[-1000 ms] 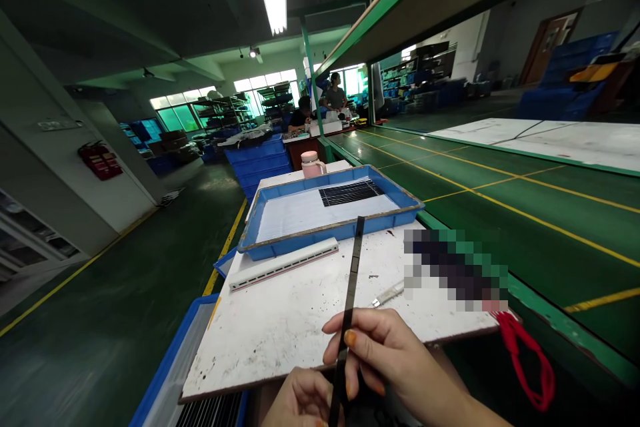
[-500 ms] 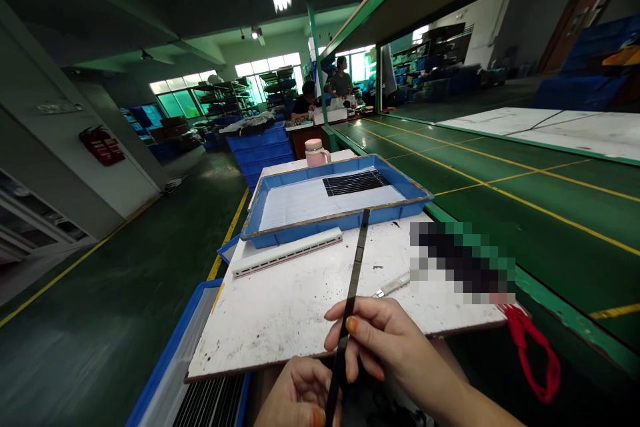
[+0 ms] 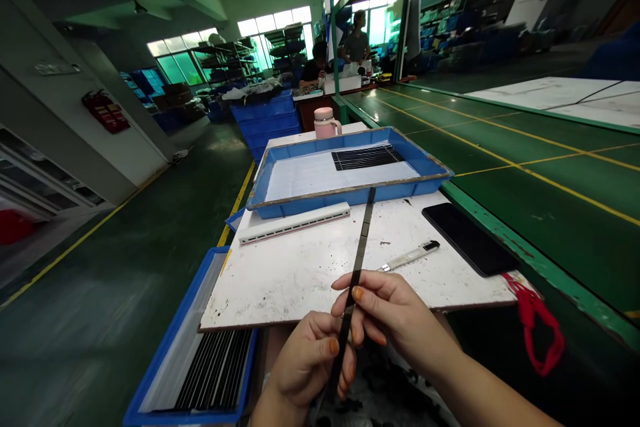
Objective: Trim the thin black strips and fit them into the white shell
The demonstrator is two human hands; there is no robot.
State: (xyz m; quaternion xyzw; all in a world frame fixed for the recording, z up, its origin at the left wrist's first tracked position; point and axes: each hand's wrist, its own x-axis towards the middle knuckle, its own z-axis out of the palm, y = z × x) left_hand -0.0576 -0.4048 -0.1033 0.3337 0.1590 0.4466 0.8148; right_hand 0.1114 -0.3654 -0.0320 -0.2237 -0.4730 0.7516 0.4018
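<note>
A long, thin black strip (image 3: 361,248) with a few paler sections slants upward between my hands, its far tip near the blue tray's front wall. My right hand (image 3: 400,317) pinches it around the middle between thumb and fingers. Lower down, my left hand (image 3: 307,357) is closed on the same strip, thumb on top. The strip's bottom end blurs into the dark clothing below. Just beyond my right hand lies a utility knife (image 3: 413,256) on the white board (image 3: 280,287), its near end close to my fingers.
The blue tray (image 3: 310,203) holds several black strips (image 3: 367,157) on white lining. In front lies a slotted white bar (image 3: 295,224). A phone (image 3: 470,238) with red cord (image 3: 539,333) rests at right; a pink mug (image 3: 325,123) stands behind. Another blue tray (image 3: 187,330) sits lower left.
My view has shifted, so the board and trays appear higher. My left hand has come up nearer my right along the strip. Both still hold it.
</note>
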